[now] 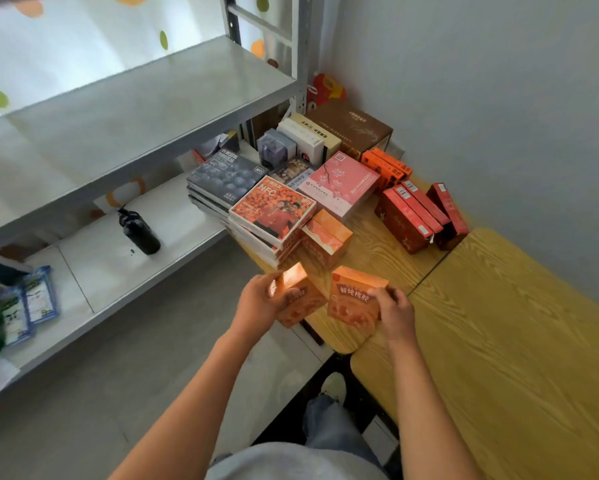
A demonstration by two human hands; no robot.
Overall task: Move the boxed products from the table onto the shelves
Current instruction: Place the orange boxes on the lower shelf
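I hold two small orange boxes above the near corner of the wooden table (499, 306). My left hand (261, 299) grips one orange box (300, 294), tilted, at the table's edge. My right hand (393, 310) grips the other orange box (355, 299), its printed face toward me. Two more orange boxes (326, 240) of the same kind stand on the table just beyond. Behind them lie a stack of flat red-orange boxes (274, 213), a stack of dark blue boxes (225, 178) and a pink box (341, 183). The grey metal shelves (135, 109) stand to the left.
Dark red boxes (419, 216), small orange cartons (388, 168), white boxes (308, 136) and a brown box (351, 128) fill the table's far end by the wall. On the lower shelf (118, 271) stand a black bottle (138, 230) and blue-white packets (31, 306). A chair sits below the table.
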